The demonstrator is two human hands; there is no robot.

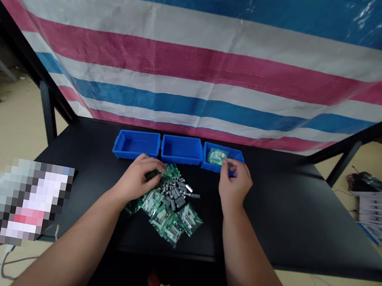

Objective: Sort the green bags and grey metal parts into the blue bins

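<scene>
A pile of small clear-green plastic packets (160, 219) lies on the black table with light strip-like pieces inside them. Loose dark and silvery metal pieces (175, 194) are heaped among the packets. My left hand (138, 176) rests at the pile's left side, fingers curved and thumb apart, over a packet in the gap between them. At the right blue bin (205, 165), my right hand (235, 183) reaches over the front rim with thumb and finger pinched. A green packet (217, 156) is in that bin, beside the fingertips; whether they grip it is hidden.
A middle blue bin (180, 160) and a left blue bin (134, 156) stand in line with the right one. Behind them hangs a striped plastic sheet (204, 66). At the left table edge is a blurred-out device (34, 204) with cables (6, 258).
</scene>
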